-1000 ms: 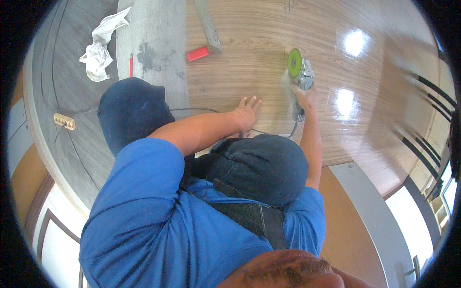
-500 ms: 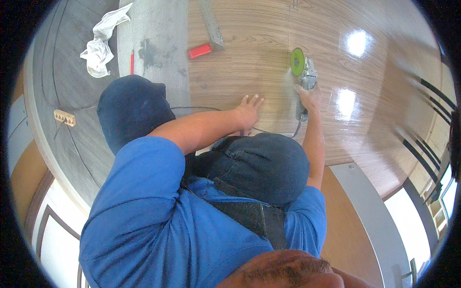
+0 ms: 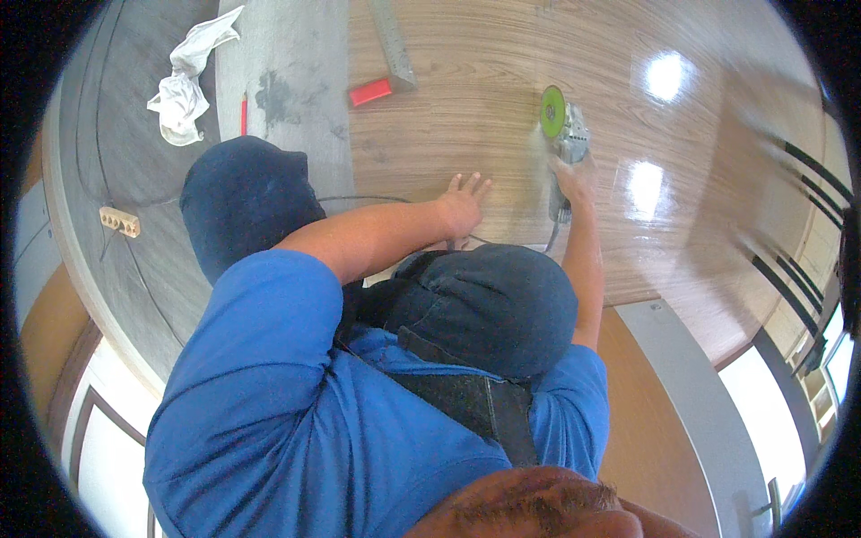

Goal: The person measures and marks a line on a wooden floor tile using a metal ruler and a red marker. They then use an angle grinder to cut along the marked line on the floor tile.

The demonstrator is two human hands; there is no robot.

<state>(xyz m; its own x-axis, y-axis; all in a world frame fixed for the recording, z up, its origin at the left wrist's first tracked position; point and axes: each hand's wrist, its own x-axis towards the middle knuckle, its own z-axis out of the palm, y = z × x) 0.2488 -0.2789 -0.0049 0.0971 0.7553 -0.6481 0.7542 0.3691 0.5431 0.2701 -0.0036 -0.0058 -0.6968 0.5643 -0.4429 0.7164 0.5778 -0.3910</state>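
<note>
My right hand [image 3: 577,177] is wrapped around the body of an angle grinder [image 3: 572,134], over the wood-grain boards. At the grinder's far end is a green disc [image 3: 553,112], and its cord [image 3: 552,238] trails from the near end toward me. Pale dust lies along the boards just left of the tool. Propped on the wood-grain surface [image 3: 484,117], my left hand [image 3: 461,206] lies flat with its fingers spread, to the left of the grinder. A dark cable passes under my left forearm.
A try square [image 3: 393,45] with a red handle [image 3: 371,91] lies ahead on the boards. Farther left are a red pencil-like stick [image 3: 243,115], a white cloth [image 3: 182,99] and a power strip [image 3: 120,221] with cables. Black bars [image 3: 789,291] stand at the far right.
The whole view has shifted very slightly. Both hands and the grinder keep the same places on the boards.
</note>
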